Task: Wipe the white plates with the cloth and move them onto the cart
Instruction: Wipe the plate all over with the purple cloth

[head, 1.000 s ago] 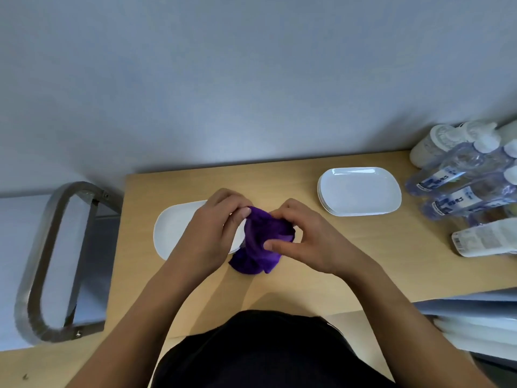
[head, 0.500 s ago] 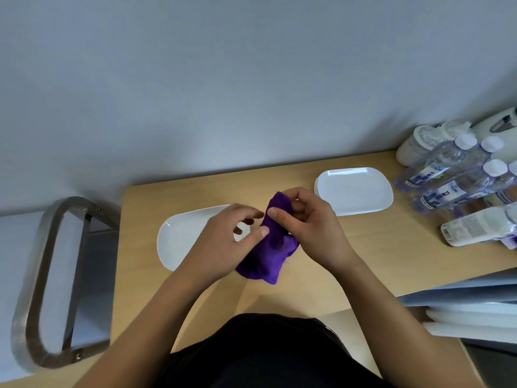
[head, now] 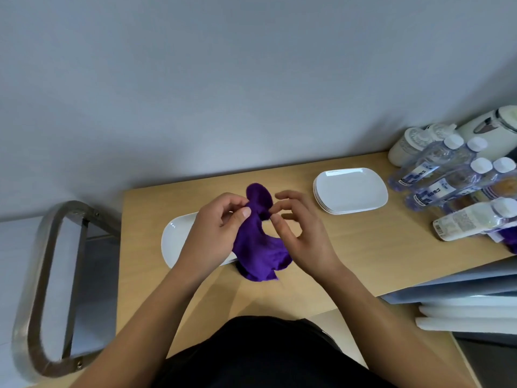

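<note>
While L hand (head: 215,233) pinches purple cloth (head: 258,247) by plate (head: 174,240) on surface (head: 358,247), R hand (head: 303,233) sits loosely curled at cloth; grip can't tell.

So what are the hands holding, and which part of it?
The left hand pinches the purple cloth near its top end. Whether the right hand grips it too cannot be told.

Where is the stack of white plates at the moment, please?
In the head view, the stack of white plates sits on the wooden table, right of centre near the wall, between the purple cloth and the water bottles.
</note>
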A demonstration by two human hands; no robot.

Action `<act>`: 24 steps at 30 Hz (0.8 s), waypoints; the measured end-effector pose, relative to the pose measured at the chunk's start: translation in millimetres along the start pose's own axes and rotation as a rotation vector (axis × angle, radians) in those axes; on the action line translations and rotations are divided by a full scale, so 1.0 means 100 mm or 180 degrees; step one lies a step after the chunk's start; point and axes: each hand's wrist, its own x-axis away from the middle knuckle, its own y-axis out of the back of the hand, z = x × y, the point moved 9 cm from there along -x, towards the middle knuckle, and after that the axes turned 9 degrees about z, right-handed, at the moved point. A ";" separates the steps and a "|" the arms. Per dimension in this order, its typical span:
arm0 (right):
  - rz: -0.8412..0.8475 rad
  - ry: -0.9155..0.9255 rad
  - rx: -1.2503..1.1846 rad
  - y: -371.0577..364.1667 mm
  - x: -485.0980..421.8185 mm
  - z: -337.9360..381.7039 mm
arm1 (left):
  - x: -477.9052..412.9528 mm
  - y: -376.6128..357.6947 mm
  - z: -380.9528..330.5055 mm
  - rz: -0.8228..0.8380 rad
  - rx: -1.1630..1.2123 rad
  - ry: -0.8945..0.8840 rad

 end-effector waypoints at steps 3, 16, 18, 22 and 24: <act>0.0578 -0.0184 -0.0549 -0.36 0.07 0.05 | 0.01 0.09 0.05 -0.0024 0.0142 0.0104; 0.0446 -0.0815 0.0802 -1.02 -0.22 -0.23 | 0.19 1.00 1.05 -0.0629 -0.1101 0.0979; 0.0820 -0.0784 0.0888 -1.29 -0.24 -0.23 | 0.22 1.14 1.30 -0.0694 -0.1334 0.1129; 0.1104 -0.0249 0.1842 -1.71 -0.24 -0.25 | 0.20 1.25 1.59 -0.0649 -0.1502 0.1205; 0.1203 -0.0365 0.2136 -1.82 -0.24 -0.38 | 0.19 1.27 1.62 -0.0686 -0.1459 0.1183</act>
